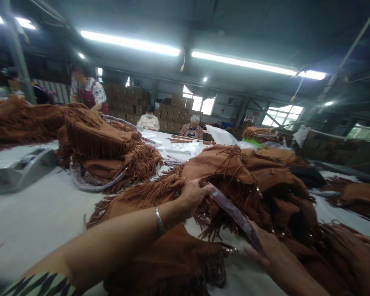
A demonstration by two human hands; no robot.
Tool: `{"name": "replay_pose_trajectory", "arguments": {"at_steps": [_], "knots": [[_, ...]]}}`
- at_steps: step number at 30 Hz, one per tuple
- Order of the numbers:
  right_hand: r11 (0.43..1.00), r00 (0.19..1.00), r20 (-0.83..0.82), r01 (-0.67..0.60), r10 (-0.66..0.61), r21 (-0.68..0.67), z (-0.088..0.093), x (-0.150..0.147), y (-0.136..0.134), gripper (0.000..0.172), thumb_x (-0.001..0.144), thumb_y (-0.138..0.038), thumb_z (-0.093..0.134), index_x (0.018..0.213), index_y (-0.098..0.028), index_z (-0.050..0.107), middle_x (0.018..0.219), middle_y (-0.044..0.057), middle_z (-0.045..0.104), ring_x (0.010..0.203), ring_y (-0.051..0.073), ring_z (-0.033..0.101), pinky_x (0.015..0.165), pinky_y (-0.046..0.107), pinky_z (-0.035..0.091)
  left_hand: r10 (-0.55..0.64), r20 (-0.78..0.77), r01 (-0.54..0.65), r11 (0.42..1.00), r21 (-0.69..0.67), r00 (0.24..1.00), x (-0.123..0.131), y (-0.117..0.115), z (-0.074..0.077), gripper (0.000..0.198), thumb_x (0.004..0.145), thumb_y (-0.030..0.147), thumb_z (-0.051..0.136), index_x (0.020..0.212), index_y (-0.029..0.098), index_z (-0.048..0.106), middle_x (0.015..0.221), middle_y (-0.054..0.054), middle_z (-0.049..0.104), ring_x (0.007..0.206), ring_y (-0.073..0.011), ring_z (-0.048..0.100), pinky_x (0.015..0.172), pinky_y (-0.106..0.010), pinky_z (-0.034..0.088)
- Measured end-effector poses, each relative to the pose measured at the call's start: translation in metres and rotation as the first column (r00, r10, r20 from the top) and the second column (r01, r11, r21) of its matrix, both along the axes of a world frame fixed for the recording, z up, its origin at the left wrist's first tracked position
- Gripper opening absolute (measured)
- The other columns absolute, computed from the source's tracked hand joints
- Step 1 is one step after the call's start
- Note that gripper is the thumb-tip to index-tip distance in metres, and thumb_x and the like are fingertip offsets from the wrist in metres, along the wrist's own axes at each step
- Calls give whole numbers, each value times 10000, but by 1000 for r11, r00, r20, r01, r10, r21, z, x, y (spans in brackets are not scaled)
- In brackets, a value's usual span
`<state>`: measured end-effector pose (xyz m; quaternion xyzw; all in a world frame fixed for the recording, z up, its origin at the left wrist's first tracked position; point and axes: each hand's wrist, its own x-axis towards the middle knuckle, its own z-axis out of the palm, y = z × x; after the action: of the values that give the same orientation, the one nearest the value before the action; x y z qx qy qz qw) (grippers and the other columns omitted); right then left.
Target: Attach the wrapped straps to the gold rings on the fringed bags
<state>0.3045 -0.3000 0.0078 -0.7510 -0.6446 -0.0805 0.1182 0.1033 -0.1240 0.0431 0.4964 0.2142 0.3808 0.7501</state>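
My left hand [195,198], with a silver bangle at its wrist, pinches one end of a bag handle [232,209] wrapped in clear plastic. The fingers of my right hand [263,246] are wrapped round the lower part of this handle. Close behind lies a brown fringed bag [218,164] with metal clasps, in a heap of similar bags. In front of my left forearm another brown bag [169,259] lies on the white table [70,216], its metal clip showing. Part of the handle is covered by my right fingers.
More fringed bags [101,135] are piled at the left, beside a grey tape dispenser [23,170]. A co-worker's hand [353,250] reaches in at the right edge. Other people sit or stand beyond the table. Stacked cartons [172,113] line the back.
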Motion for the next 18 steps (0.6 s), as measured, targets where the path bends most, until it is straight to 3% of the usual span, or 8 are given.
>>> {"name": "replay_pose_trajectory", "arguments": {"at_steps": [3,6,8,13,16,18], "knots": [[999,927,-376,-4,19,40,41,-36,19,538,849,-463,466,1292,-159,500,1242,146,607,1044,260,624,850,365,503,-36,-21,37,999,25,999,-5,2,-15,266,653,304,703,719,145,501,505,28,532,354,-61,437,365,-163,311],[961,896,-440,72,55,267,77,-78,53,409,862,-458,435,1089,-175,624,1105,122,667,1012,258,613,859,363,460,-64,-17,65,996,56,998,-7,2,-25,333,575,328,750,716,140,514,538,28,545,393,-66,469,405,-184,369],[972,888,-449,11,98,234,83,-99,80,351,837,-396,497,1068,-173,638,1065,114,675,976,259,612,849,369,439,-57,-9,58,995,87,998,-8,0,-27,369,562,376,752,721,139,517,561,29,548,423,-65,483,442,-194,399],[979,788,-580,-167,206,120,48,-116,127,249,797,-338,529,839,-153,690,827,77,704,796,222,635,731,309,455,14,-113,8,983,186,993,-17,0,-34,328,639,422,663,729,138,528,520,26,531,399,-74,469,429,-204,392],[982,730,-658,-159,186,100,23,-110,137,321,795,-416,513,760,-132,658,687,59,665,625,183,602,584,274,446,4,-279,72,963,261,960,-35,15,-41,235,601,329,672,641,137,542,468,10,524,380,-105,473,398,-214,354],[988,701,-697,-127,152,88,10,-105,143,361,791,-477,502,706,-142,604,584,28,603,516,151,538,498,255,405,80,-366,51,940,337,927,-52,34,-44,192,579,272,675,575,137,539,470,13,513,410,-94,456,421,-206,325]]}}
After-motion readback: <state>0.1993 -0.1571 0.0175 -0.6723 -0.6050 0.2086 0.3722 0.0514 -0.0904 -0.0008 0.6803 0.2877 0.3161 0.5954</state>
